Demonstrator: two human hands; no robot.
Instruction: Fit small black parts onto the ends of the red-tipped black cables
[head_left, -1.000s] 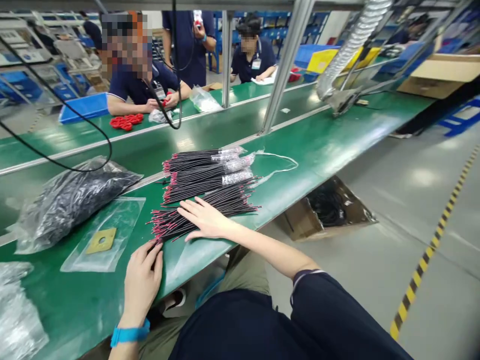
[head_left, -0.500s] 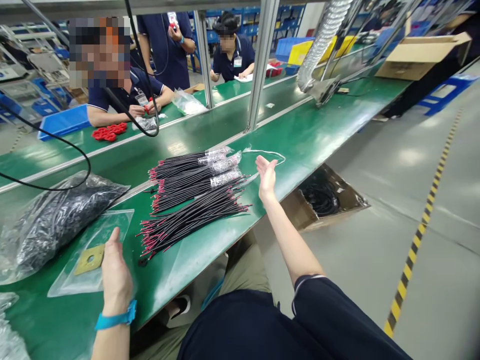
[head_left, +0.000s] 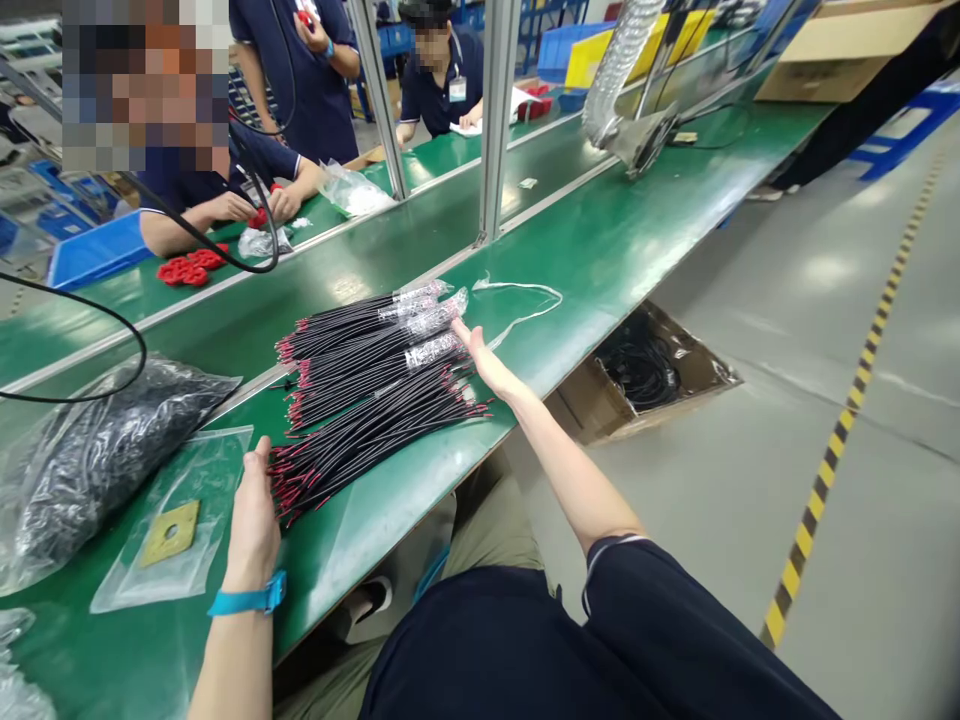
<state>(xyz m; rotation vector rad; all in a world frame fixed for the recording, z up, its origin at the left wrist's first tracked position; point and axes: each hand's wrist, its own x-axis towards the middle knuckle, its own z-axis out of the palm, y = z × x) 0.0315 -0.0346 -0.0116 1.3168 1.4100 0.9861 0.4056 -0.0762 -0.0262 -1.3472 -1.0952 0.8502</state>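
Black cables with red tips [head_left: 375, 430] lie in a loose pile on the green table [head_left: 360, 525]. My left hand [head_left: 256, 510], with a blue wristband, stands on edge against the pile's left ends, its fingers extended. At the other end, my right hand [head_left: 487, 362] is stretched out flat beside the cable tips and close to the plastic wrap of the bundles. Behind the loose pile lie several cable bundles [head_left: 337, 350] with clear wrap [head_left: 435, 318] at their right ends. Neither hand grips anything.
A large bag of dark parts [head_left: 97, 460] and a flat clear bag with a yellow square piece [head_left: 171, 533] lie at left. White string [head_left: 551, 290] curls at right. An open carton of black cables [head_left: 645, 375] stands below the table edge. People work across the table.
Both hands have moved inward to the cable pile, the left one rightward and the right one leftward. The camera view has shifted a little.
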